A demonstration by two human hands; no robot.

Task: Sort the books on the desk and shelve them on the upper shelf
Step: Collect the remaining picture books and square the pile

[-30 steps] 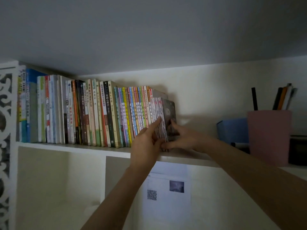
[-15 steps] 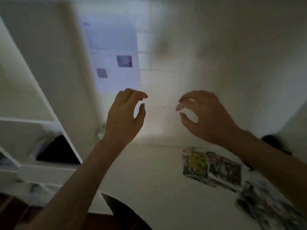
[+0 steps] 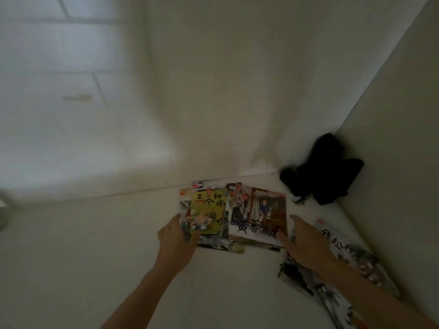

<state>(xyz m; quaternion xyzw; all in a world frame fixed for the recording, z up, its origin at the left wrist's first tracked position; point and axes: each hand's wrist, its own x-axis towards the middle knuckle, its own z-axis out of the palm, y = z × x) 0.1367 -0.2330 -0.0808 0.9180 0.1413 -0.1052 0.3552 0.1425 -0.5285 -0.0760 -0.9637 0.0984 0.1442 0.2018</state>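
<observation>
Both hands flank the books (image 3: pixel 234 216) lying by the desk's (image 3: pixel 95 245) back edge, apparently to gather them. The left hand (image 3: pixel 177 236) grasps their left edge; the right hand (image 3: pixel 300 238) lies loose, touching their right corner.

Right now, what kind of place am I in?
Probably a home study nook: a white desk set into a wall corner, thin picture books spread on it, and a dark bag or pouch tucked in the corner.
</observation>
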